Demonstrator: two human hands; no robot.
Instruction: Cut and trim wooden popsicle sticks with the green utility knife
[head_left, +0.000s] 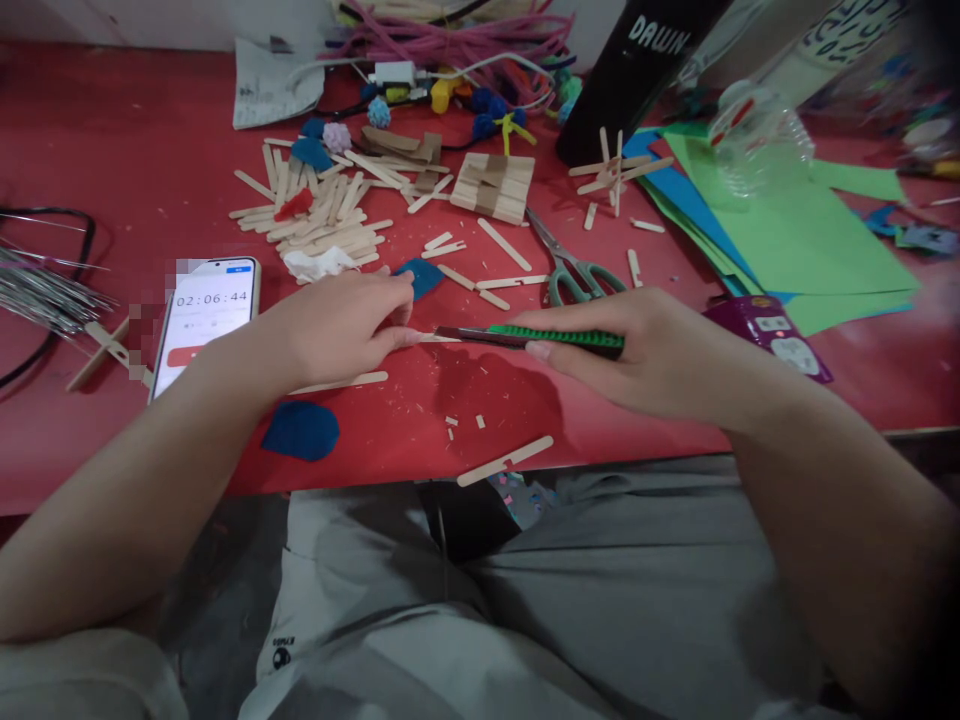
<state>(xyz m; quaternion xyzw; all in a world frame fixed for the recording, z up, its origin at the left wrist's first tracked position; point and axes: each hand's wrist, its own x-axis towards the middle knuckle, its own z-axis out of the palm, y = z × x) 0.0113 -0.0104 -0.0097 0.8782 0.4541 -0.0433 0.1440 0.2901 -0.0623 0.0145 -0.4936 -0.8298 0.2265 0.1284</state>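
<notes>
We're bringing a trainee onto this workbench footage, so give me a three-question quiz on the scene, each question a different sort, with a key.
1. Which hand holds the green-and-black utility knife?

2. True or false: the phone lying on the red table shows 02:06:44.

3. Fill in the blank: near the knife's tip, the left hand pinches a thin, pale ____.

Key:
1. The right hand.
2. True.
3. Wooden stick.
</notes>
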